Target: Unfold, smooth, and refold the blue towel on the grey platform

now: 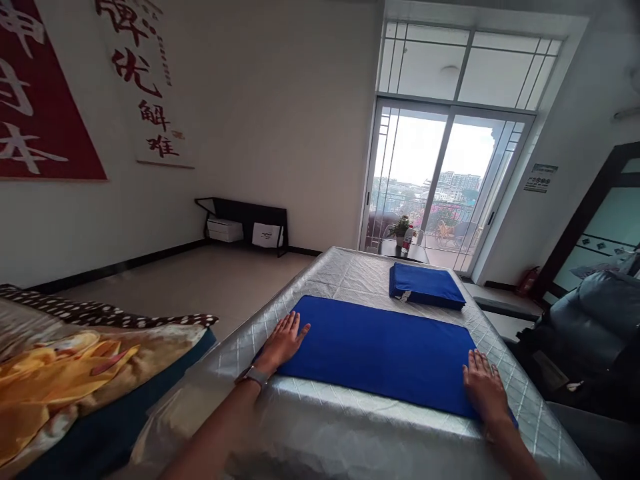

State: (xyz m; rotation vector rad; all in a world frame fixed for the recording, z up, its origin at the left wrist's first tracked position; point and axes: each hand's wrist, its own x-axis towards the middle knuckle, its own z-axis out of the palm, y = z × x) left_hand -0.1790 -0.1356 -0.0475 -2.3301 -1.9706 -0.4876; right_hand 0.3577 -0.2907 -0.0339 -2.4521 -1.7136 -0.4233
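Observation:
A blue folded cloth (380,353) lies flat, as a long rectangle, across the silver quilted cover of the table (340,277). My left hand (283,343) rests palm down on its left end, fingers stretched out, with a watch band on the wrist. On the right end, my right hand (485,387) lies flat at the edge, its fingers extended. Neither hand grips anything. Beyond the cloth sits a stack of folded blue cloths (427,283), near the table's far right side.
Left of the table is a surface with a patterned blanket and yellow fabric (60,380). A dark padded chair (590,333) stands close on the right. Behind the far end are a small table with a potted plant (401,228) and a bottle (407,240), before sliding glass doors.

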